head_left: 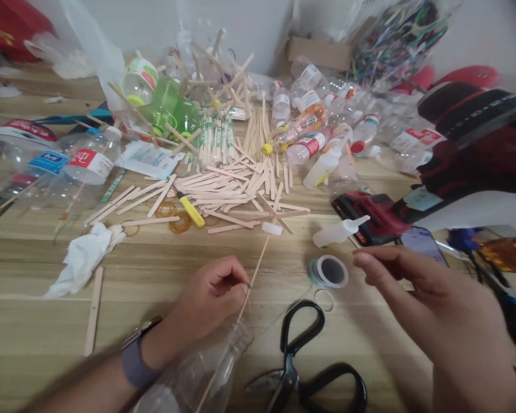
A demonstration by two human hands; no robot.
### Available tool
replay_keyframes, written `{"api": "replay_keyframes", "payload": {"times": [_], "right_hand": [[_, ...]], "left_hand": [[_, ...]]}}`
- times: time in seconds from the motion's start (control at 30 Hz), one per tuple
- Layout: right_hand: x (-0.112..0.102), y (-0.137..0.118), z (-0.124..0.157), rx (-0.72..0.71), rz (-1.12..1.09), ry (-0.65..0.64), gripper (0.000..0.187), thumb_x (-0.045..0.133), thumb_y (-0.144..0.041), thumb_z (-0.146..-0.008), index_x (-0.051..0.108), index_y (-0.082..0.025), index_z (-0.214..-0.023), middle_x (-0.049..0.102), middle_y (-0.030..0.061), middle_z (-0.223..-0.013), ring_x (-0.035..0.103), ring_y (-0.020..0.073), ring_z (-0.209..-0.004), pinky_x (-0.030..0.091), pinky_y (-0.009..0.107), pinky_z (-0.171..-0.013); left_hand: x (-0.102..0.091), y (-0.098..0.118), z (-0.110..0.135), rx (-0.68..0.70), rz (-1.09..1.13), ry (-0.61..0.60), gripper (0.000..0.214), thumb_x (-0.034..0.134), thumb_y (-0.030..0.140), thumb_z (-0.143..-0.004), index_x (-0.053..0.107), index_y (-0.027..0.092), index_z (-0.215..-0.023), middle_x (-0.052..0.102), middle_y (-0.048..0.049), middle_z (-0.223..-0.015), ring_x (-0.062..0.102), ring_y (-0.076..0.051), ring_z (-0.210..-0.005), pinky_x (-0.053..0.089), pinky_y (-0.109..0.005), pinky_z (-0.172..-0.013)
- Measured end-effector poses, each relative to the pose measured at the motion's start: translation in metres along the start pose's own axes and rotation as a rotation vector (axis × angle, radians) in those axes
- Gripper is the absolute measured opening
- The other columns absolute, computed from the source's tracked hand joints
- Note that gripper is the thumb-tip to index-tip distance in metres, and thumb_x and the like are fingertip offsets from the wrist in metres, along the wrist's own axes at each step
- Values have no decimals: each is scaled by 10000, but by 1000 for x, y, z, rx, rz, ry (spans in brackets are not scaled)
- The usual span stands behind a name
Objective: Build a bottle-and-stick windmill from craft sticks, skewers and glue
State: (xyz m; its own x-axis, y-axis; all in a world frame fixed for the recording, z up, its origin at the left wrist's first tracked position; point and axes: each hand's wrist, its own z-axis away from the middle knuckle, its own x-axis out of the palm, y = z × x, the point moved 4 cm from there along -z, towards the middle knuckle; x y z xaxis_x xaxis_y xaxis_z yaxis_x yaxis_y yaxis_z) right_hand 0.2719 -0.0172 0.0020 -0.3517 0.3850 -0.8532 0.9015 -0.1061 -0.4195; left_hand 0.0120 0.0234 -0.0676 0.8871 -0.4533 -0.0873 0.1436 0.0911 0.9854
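My left hand [217, 289] is closed in a pinch at a thin wooden skewer [260, 258], where a bit of blue-green thread or wire shows at the fingertips. The skewer slants down into the neck of a clear plastic bottle [198, 373] lying below that hand. My right hand [434, 310] is raised at the right, thumb and forefinger together; whatever they pinch, if anything, is too fine to make out. Between the hands are a spool of blue-green line [320, 272], a small ring [324, 300] and black-handled scissors [290, 367], blades spread apart.
Wooden craft sticks [223, 189] lie piled in the middle, beside a yellow-handled tool [191, 211] and rubber bands [179, 222]. Plastic bottles crowd the back. A red-black power drill [464, 149] and a glue bottle [337, 232] stand right; crumpled tissue [83, 255] lies left.
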Motion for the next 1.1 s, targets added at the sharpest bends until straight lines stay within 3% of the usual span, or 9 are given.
{"api": "replay_keyframes", "payload": {"times": [0.13,0.23,0.43,0.57,0.67,0.8,0.87,1.0,1.1], "right_hand": [[5,35,-7,270,-61,85,475,607,-656,-712,648,-241,-940,722,57,-809,688,241,-626,512,333,-489],[27,44,-18,198,-245,-102,591,637,-613,-724,570,-198,-1139,701,134,-1070,714,267,-834,577,365,-618],[50,31,-34,102,-290,-352,240,650,-427,-829,648,-195,-893,729,59,-737,670,197,-603,514,286,-530],[38,23,-36,41,-154,-187,171,703,-362,-798,685,-202,-856,693,49,-713,607,182,-575,465,295,-540],[22,11,-27,-26,-226,-56,170,682,-319,-824,694,-201,-946,745,94,-904,685,222,-733,514,325,-649],[11,-17,-8,-116,-543,-154,175,639,-330,-892,641,-260,-1053,759,69,-985,721,216,-814,569,291,-674],[11,-28,-2,-121,-507,-169,196,603,-372,-923,621,-280,-1095,739,37,-891,702,204,-779,563,280,-663],[18,-40,4,-222,-412,-173,333,626,-452,-897,592,-292,-1186,686,44,-965,662,210,-801,547,312,-700],[18,-38,9,-135,-503,-74,311,694,-483,-832,590,-292,-1054,633,40,-929,627,215,-769,523,314,-640]], "left_hand": [[1,-1,0,-9,11,-3,57,524,194,-746,526,187,-690,471,52,-636,417,-101,-582,344,-222,-542],[1,-1,0,3,-7,0,63,520,189,-754,529,186,-692,476,50,-642,420,-102,-588,346,-224,-547],[1,-1,1,19,-10,-13,56,517,185,-752,525,185,-697,480,45,-648,428,-104,-602,350,-224,-561],[0,0,0,28,-9,-9,61,520,182,-755,529,184,-694,489,43,-655,434,-103,-610,358,-221,-569],[-1,0,-2,14,19,-12,62,526,185,-747,525,183,-685,485,45,-645,426,-101,-598,356,-220,-561],[-1,0,-4,7,36,-6,64,531,185,-743,524,184,-679,486,47,-640,421,-100,-591,354,-219,-557],[-1,0,-4,3,37,-5,64,533,189,-742,525,184,-678,484,47,-636,417,-100,-587,350,-219,-552],[0,1,-3,-6,48,-11,51,534,196,-730,532,182,-681,484,45,-631,413,-99,-585,340,-215,-542],[1,0,-2,-27,70,-14,44,534,202,-723,531,183,-683,481,48,-627,404,-93,-569,334,-208,-527]]}}
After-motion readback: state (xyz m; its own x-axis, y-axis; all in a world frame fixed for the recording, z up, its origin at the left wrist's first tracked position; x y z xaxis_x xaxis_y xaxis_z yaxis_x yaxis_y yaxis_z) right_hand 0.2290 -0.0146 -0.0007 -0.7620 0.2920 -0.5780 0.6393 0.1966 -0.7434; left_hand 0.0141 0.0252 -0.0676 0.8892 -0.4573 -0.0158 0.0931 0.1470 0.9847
